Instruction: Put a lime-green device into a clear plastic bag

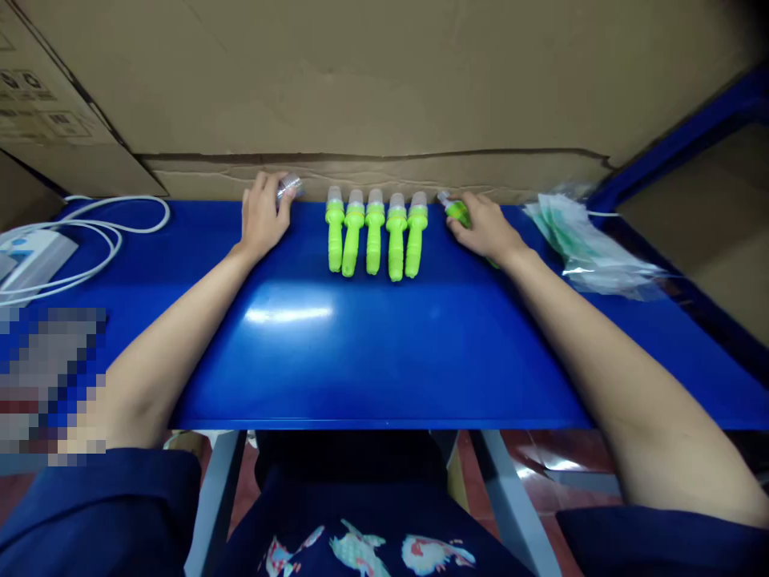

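Several lime-green, torch-shaped sticks (pixel 374 228) with clear caps lie in a row on the blue table, their capped ends toward the cardboard wall. To the left of the row, my left hand (pixel 263 212) is closed round a small clear shiny cylinder (pixel 289 186), whose exact kind I cannot make out. On the other side, my right hand (pixel 488 226) grips another lime-green stick (pixel 458 212). Its clear end points up and left, and most of its handle is hidden under the palm.
Cardboard (pixel 372 80) walls the table's far side. At the left are a white cable (pixel 117 232), a white device (pixel 39 260) and a blurred-out flat object (pixel 57 353). Clear plastic bags (pixel 592 240) lie at the right. The blue table (pixel 384 353) ends close to my body.
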The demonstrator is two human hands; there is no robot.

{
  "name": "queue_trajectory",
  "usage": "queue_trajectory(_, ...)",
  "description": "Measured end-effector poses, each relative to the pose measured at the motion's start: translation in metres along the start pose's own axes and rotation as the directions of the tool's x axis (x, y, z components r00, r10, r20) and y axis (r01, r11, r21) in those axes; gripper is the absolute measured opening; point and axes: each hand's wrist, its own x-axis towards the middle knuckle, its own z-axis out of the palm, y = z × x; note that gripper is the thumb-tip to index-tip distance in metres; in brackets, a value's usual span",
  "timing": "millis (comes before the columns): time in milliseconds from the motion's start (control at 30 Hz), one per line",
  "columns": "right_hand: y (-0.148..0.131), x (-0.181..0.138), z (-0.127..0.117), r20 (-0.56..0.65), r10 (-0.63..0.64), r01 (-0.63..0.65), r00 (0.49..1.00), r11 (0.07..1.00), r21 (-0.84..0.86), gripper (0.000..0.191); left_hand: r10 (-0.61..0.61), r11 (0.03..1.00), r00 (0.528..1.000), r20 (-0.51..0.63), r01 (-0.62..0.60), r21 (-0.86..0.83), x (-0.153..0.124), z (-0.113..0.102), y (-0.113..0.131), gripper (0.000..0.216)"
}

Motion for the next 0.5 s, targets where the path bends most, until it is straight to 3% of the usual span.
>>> queue_trajectory(233,-0.017,-0.003,-0.005,-0.117,-0.157,0.165,0.981,0.985,0.056,0.053,0.065,0.997,0.987,0.146,-0.070,0.033,0.003,-0.022,0.061,0.065)
queue_trajectory(500,-0.035,-0.008,-0.002,-0.250,-0.427,0.435,0.869,0.900,-0.022,0.053,0.249,0.960,0.928,0.278,-0.274,0.054,-0.001,-0.027,0.087,0.067)
